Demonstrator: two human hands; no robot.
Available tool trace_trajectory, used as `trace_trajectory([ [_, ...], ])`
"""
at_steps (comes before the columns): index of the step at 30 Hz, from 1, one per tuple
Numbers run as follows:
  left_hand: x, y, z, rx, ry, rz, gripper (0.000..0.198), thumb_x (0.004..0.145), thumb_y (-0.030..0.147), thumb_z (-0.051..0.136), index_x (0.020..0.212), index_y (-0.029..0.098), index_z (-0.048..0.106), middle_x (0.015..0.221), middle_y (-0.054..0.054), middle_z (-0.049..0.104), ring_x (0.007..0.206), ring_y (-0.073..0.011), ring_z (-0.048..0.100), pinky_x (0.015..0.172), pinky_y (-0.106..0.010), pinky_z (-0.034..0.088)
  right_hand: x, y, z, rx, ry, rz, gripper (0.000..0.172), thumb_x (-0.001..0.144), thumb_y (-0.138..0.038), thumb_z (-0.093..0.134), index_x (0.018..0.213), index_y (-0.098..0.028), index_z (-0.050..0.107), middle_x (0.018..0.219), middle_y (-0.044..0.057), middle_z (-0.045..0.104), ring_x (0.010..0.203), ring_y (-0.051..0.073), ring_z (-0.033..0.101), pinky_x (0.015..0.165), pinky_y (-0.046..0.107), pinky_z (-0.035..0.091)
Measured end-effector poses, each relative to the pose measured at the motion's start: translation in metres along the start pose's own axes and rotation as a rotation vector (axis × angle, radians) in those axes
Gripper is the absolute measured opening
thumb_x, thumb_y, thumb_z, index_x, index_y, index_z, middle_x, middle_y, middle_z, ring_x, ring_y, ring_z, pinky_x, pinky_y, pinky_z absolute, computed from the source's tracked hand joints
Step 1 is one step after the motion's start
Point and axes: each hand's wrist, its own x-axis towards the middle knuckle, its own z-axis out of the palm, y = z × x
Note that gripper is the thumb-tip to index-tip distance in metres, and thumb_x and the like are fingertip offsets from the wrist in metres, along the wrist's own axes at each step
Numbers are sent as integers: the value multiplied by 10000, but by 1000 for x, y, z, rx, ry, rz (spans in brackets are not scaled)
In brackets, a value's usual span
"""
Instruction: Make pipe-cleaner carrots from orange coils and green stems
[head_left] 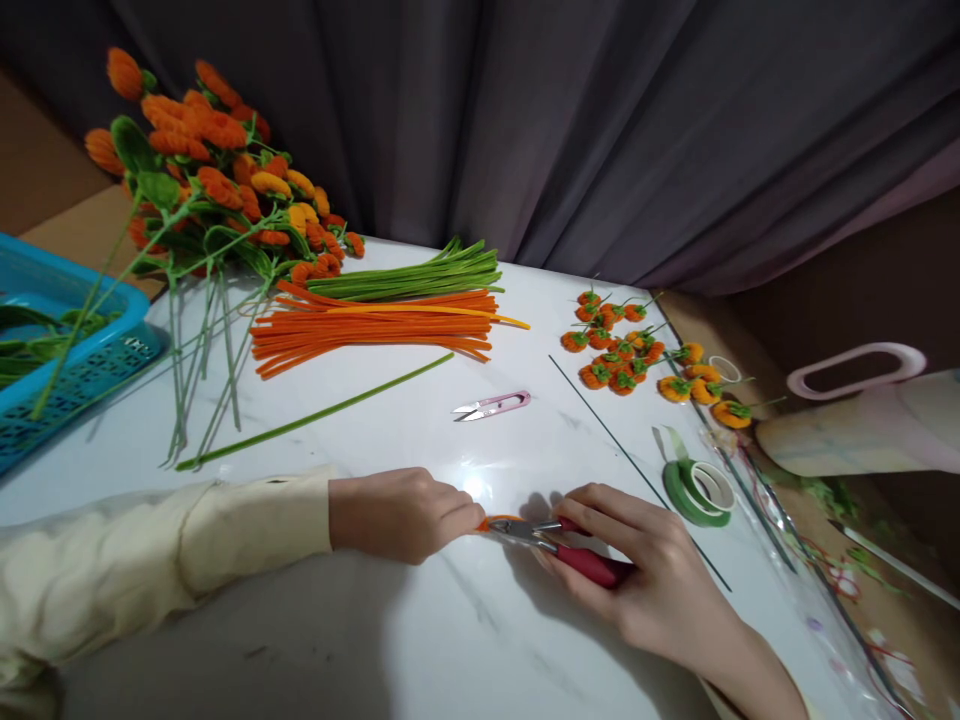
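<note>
several chenille pumpkins [624, 381] look finished, orange stems [375, 328] seem unused, left hand [409, 515] pinching an orange piece [484, 523], right hand [649, 555] gripping pliers [598, 568].

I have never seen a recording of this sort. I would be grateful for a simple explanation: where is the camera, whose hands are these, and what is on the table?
There is no machine here, only a person's two bare hands. The single picture comes from a camera worn on the person's head, looking forward and down.

The left hand pinches a small orange piece, mostly hidden by the fingers. The right hand holds red-handled pliers, their tips at that piece.

On the white table lie a green bundle and an orange bundle of thin strips, pink snips, green tape and small orange heads. At the left are orange flowers and a blue basket.
</note>
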Motion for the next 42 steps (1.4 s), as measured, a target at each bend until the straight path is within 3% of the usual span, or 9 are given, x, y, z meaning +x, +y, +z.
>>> trace_trajectory([
  [12, 1, 1, -1, 98, 62, 59, 274, 907, 76, 304, 837, 110, 567, 606, -12, 554, 487, -128, 492, 378, -247, 338, 1, 5, 0, 181, -199, 177, 124, 815, -260, 582, 875, -190, 666, 744, 35, 586, 606, 126, 519, 564, 231, 426],
  [22, 4, 6, -8, 290, 162, 227, 292, 884, 65, 351, 799, 69, 631, 537, -26, 535, 431, -121, 462, 318, -245, 300, 16, 5, -4, 453, -422, 441, 269, 763, -389, 637, 684, -133, 659, 640, -3, 478, 553, 89, 364, 490, 225, 298],
  [30, 3, 8, -8, 333, 156, 310, 250, 843, 55, 396, 873, 30, 642, 570, -57, 577, 449, -129, 487, 327, -243, 327, 20, 12, -3, 643, -548, 555, 314, 726, -446, 662, 781, -142, 713, 680, 5, 514, 590, 102, 357, 516, 236, 299],
  [34, 4, 7, -6, 287, 148, 240, 241, 868, 67, 379, 831, 61, 617, 568, -34, 554, 447, -123, 471, 331, -242, 332, 20, 11, -6, 554, -495, 485, 288, 728, -419, 657, 758, -136, 698, 671, 1, 506, 562, 91, 372, 498, 226, 310],
  [38, 3, 6, -3, 174, 101, 146, 265, 895, 64, 322, 830, 97, 577, 575, -12, 532, 463, -123, 466, 361, -240, 366, 13, 8, -14, 348, -334, 372, 208, 769, -349, 624, 724, -149, 659, 666, 6, 509, 538, 90, 409, 477, 214, 338],
  [42, 2, 5, -2, 90, 57, 99, 305, 911, 65, 270, 840, 106, 564, 600, -19, 550, 477, -127, 479, 375, -244, 377, 3, 3, -14, 215, -226, 228, 139, 812, -284, 579, 830, -177, 667, 724, 36, 587, 589, 122, 505, 541, 232, 416],
])
